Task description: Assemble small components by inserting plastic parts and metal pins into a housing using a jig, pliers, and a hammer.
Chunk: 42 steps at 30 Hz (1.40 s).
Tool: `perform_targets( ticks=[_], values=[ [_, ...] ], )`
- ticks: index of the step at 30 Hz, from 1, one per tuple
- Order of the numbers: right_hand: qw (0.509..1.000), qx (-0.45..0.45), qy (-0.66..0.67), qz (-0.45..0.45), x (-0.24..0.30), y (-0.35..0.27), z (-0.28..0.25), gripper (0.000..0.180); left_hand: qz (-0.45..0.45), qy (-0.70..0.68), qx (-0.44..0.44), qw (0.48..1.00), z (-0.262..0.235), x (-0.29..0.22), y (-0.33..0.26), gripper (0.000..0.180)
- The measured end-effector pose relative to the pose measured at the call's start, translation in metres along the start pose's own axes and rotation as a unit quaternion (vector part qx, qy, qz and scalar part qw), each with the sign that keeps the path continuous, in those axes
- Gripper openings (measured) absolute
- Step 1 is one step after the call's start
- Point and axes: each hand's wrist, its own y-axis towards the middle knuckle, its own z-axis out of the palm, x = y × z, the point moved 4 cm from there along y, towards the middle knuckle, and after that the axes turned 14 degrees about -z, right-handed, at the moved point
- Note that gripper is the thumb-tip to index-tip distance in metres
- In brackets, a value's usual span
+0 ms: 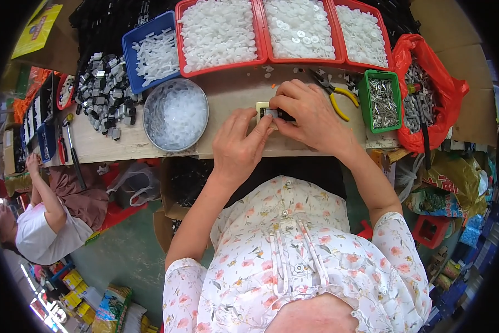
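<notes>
Part [271,112], sm. grey-black, sits btwn L hand [238,140] & R hand [309,115], at yellowish block [262,104]; I see R pinched narrow on it, L fingertips close by, L grip I can't tell.

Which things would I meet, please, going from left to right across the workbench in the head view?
Pile of small grey-and-black pieces, round metal bowl of translucent white pieces, left hand, right hand, green rectangular plastic basket of small metal pieces, red plastic bag.

Bare tabletop [225,89] between metal bowl [152,123] and left hand [237,143]
</notes>
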Motion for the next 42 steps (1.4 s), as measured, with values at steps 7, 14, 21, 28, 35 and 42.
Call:
perform_targets(
  ticks=[7, 14, 21, 28, 35, 42],
  values=[
    [1.000, -0.029, 0.010, 0.001, 0.003, -0.008, -0.001, 0.026, 0.000, 0.022, 0.014, 1.000, -0.001, 0.002, 0.000, 0.024],
    [0.976, -0.175, -0.073, 0.106, -0.017, -0.070, -0.066, 0.024, -0.140, -0.128, 0.107, 0.976, -0.025, 0.005, 0.026, 0.020],
    [0.932, -0.140, -0.242, 0.231, -0.061, -0.143, -0.091, 0.015, -0.037, -0.008, 0.019, 0.999, -0.034, 0.030, 0.119, 0.012],
    [0.936, -0.103, -0.234, 0.241, -0.069, -0.138, -0.092, 0.012, 0.091, 0.173, 0.050, 0.979, -0.012, 0.047, 0.153, 0.007],
    [0.932, -0.142, -0.228, 0.243, -0.066, -0.138, -0.099, 0.010, 0.118, 0.176, 0.074, 0.974, -0.010, 0.044, 0.161, 0.005],
    [0.923, -0.192, -0.231, 0.240, -0.058, -0.141, -0.102, 0.011, -0.020, -0.001, 0.093, 0.995, -0.022, 0.026, 0.147, 0.007]
  ],
)
